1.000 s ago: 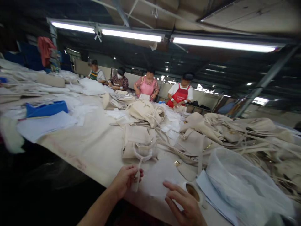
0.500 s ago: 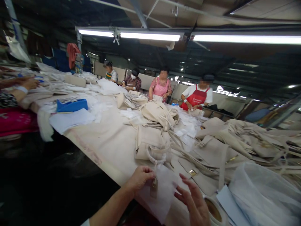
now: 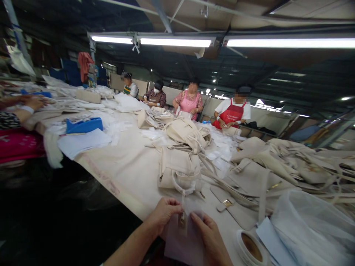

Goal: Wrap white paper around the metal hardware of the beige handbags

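A beige bag (image 3: 177, 164) lies on the table's near side, its handle (image 3: 183, 190) wrapped in white material. From the handle a small beige tag with gold metal (image 3: 182, 218) hangs toward me, over a thin translucent white sheet (image 3: 184, 245). My left hand (image 3: 165, 214) pinches at the top of the tag and sheet, left of the metal piece. On the right edge of the sheet, my right hand (image 3: 206, 231) is closed, thumb on top and the other fingers partly hidden.
A tape roll (image 3: 251, 247) and a clear plastic bag (image 3: 310, 225) lie at the lower right. Beige bags (image 3: 294, 162) are heaped behind them. A blue holder (image 3: 84, 125) rests on the left. Several people work around the table; a person's hand (image 3: 34, 101) shows at far left.
My right hand has moved left and closed on the sheet, from open fingers beside it. My left hand has stayed nearly in place. The sheet now lies flatter under the tag.
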Motion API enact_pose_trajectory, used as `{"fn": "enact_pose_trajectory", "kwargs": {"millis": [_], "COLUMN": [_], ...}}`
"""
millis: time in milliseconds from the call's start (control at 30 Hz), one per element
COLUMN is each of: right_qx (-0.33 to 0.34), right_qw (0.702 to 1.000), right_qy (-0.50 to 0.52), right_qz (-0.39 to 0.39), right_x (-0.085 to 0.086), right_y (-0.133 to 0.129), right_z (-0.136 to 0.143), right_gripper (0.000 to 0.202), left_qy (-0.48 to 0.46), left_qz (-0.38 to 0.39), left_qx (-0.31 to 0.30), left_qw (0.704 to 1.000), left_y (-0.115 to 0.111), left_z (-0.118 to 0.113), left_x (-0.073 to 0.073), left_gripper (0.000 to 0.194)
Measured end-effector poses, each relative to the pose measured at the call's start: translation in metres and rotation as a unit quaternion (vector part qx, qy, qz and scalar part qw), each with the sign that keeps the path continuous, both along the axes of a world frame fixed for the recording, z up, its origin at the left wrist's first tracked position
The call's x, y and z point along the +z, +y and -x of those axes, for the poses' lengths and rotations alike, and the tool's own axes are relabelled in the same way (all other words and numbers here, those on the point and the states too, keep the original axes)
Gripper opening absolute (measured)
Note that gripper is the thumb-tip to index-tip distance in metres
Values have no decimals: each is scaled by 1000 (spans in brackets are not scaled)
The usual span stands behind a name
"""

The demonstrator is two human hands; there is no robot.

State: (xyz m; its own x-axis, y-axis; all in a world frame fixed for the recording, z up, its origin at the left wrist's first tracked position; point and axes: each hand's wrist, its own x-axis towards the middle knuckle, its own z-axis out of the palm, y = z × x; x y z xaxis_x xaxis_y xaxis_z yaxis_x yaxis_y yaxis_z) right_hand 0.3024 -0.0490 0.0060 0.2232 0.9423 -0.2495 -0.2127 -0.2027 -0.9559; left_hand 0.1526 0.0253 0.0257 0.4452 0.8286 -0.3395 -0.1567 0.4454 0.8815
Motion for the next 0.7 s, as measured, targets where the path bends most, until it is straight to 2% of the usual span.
{"fn": "enact_pose_trajectory", "kwargs": {"millis": [133, 267, 367, 500, 533, 600, 667, 700], "right_qx": [-16, -44, -46, -75, -83, -95, -102, -106], "right_qw": [996, 987, 990, 993, 992, 990, 989, 988], "right_qy": [88, 154, 135, 93, 91, 100, 111, 113], "right_qz": [-16, -11, -12, -17, -11, 2, 6, 5], "right_x": [15, 14, 11, 12, 13, 14, 14, 14], "right_y": [10, 14, 17, 26, 28, 31, 32, 32], "right_z": [18, 28, 28, 29, 30, 31, 33, 33], "right_gripper": [37, 39, 46, 68, 74, 82, 84, 83], "left_qy": [10, 10, 32, 65, 66, 52, 31, 16], "left_qz": [-23, -73, -110, -174, -183, -174, -133, -107], "left_qx": [29, 38, 42, 64, 74, 90, 83, 70], "left_qw": [999, 997, 992, 981, 978, 979, 987, 992], "left_y": [-1, -3, -3, -2, -3, -6, -10, -13], "left_z": [-1, -3, -4, -3, -2, 3, 9, 13], "left_x": [-4, -8, -13, -17, -17, -16, -15, -14], "left_gripper": [32, 26, 18, 12, 14, 36, 58, 61]}}
